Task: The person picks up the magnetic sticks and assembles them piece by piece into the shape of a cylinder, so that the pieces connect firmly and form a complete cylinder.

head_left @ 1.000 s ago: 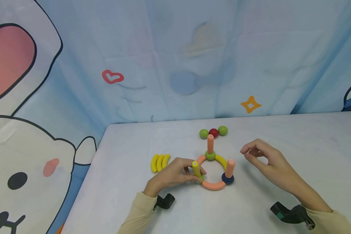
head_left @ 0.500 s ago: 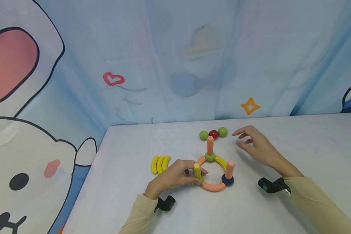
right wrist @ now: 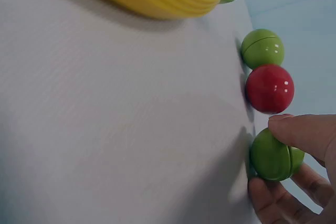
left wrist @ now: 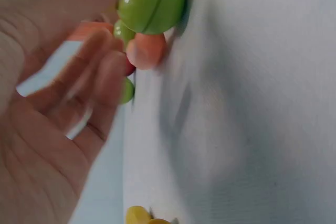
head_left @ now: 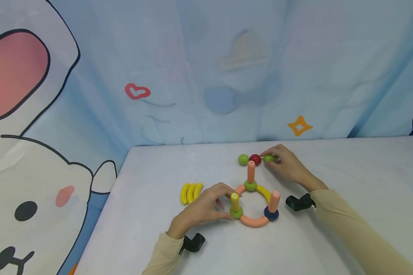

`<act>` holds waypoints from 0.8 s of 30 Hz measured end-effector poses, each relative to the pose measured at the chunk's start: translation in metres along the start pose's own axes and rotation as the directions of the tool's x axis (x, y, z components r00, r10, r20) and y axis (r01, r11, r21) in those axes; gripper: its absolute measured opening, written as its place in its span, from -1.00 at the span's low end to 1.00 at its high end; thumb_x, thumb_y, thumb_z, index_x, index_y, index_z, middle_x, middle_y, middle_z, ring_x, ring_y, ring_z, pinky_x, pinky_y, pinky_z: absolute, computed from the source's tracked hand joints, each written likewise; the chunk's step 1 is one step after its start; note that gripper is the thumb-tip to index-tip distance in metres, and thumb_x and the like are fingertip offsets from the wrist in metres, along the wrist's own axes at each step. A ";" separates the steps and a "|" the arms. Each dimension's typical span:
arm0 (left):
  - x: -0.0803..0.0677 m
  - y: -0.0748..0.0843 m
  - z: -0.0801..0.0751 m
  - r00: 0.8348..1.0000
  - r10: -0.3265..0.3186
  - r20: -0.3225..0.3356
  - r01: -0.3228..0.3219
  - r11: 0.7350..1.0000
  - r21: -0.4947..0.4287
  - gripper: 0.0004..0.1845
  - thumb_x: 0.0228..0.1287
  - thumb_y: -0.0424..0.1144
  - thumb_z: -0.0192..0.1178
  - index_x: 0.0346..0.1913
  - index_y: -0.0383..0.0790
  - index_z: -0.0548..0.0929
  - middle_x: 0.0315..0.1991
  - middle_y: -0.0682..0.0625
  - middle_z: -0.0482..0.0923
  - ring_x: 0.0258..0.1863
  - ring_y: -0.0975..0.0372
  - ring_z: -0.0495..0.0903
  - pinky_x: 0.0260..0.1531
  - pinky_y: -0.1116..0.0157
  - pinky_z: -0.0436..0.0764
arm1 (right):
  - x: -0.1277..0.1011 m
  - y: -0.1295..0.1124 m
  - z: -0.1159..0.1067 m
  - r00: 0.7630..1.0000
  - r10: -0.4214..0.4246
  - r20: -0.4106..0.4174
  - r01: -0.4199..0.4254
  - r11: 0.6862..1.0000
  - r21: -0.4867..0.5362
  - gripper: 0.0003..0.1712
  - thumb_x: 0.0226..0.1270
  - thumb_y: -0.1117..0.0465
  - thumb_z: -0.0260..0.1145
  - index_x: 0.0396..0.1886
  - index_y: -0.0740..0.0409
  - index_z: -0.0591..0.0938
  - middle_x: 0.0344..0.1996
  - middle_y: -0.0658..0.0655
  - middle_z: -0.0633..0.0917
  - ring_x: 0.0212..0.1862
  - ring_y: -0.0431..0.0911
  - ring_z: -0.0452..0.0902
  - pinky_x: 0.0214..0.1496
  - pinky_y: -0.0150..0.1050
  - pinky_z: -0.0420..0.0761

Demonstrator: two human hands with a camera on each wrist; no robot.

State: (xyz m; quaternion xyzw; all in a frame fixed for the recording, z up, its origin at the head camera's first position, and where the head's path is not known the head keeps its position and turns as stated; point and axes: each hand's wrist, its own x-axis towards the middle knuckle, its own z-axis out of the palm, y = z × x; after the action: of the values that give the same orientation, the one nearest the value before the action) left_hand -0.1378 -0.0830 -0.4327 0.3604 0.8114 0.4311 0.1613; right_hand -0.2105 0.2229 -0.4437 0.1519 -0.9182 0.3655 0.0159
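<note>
At the back of the table my right hand (head_left: 285,163) pinches a green ball (right wrist: 273,154) between thumb and fingers, slightly apart from a red ball (right wrist: 270,88). Another green ball (right wrist: 262,49) touches the red one's far side. My left hand (head_left: 208,204) is curved loosely beside a green ball (left wrist: 151,3) that bears an upright yellow stick (head_left: 234,202); its thumb tip is close to that ball. This ball is one corner of a ring with orange curved pieces (head_left: 254,222), a yellow curved piece (head_left: 263,193), a green ball (head_left: 250,186) and a dark blue ball (head_left: 271,213).
Orange sticks (head_left: 251,172) stand upright on the ring's back and right balls. Several yellow curved pieces (head_left: 191,193) lie side by side left of the ring. A printed blue curtain (head_left: 206,76) hangs behind the white table (head_left: 227,252).
My right hand has moved left and back to the rightmost green ball, taken hold of it and shifted it slightly from the red one. My left fingers have loosened from the yellow stick's ball.
</note>
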 end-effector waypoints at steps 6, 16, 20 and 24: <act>-0.008 0.004 -0.002 0.998 -0.065 0.014 0.065 0.998 -0.013 -0.46 0.40 -0.64 0.19 0.38 -0.27 0.48 0.31 -0.13 0.45 0.22 0.05 0.54 0.21 0.32 0.59 | -0.011 0.005 -0.010 0.998 0.063 -0.005 -0.064 0.997 -0.051 -0.64 0.36 0.42 0.42 0.13 0.39 0.70 0.02 0.43 0.54 0.07 0.31 0.51 0.18 0.29 0.61; 0.010 -0.003 0.008 0.951 -0.268 -0.157 0.248 0.959 -0.136 -0.62 0.66 -0.25 0.08 0.38 -0.31 0.53 0.07 -0.12 0.61 -0.21 0.20 0.70 -0.14 0.33 0.70 | -0.018 -0.018 -0.036 0.999 -0.021 -0.039 0.022 1.000 0.023 -0.59 0.28 0.35 0.55 0.09 0.35 0.67 0.01 0.30 0.65 0.04 0.23 0.64 0.05 0.10 0.73; 0.024 0.001 0.011 0.933 -0.320 -0.162 0.301 0.945 -0.131 -0.64 0.55 -0.37 0.20 0.32 -0.33 0.59 -0.06 -0.05 0.66 -0.26 0.26 0.67 -0.24 0.39 0.67 | -0.013 -0.042 -0.047 0.993 -0.111 -0.027 0.113 0.990 0.081 -0.58 0.22 0.34 0.60 0.05 0.29 0.69 -0.01 0.22 0.67 0.02 0.13 0.67 0.01 -0.09 0.75; 0.034 0.006 0.012 0.920 -0.375 -0.119 0.359 0.924 -0.135 -0.64 0.46 -0.51 0.21 0.25 -0.32 0.65 -0.10 0.01 0.65 -0.25 0.29 0.60 -0.31 0.43 0.63 | -0.009 -0.063 -0.057 0.976 -0.218 -0.011 0.217 0.967 0.136 -0.58 0.18 0.39 0.61 0.04 0.23 0.72 0.00 0.16 0.66 -0.02 0.01 0.65 0.00 -0.35 0.72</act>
State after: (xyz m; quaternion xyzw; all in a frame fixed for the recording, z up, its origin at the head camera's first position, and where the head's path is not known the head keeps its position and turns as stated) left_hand -0.1519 -0.0491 -0.4328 0.1607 0.8487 0.4621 0.2006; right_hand -0.1883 0.2200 -0.3611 0.2532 -0.8688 0.4233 0.0437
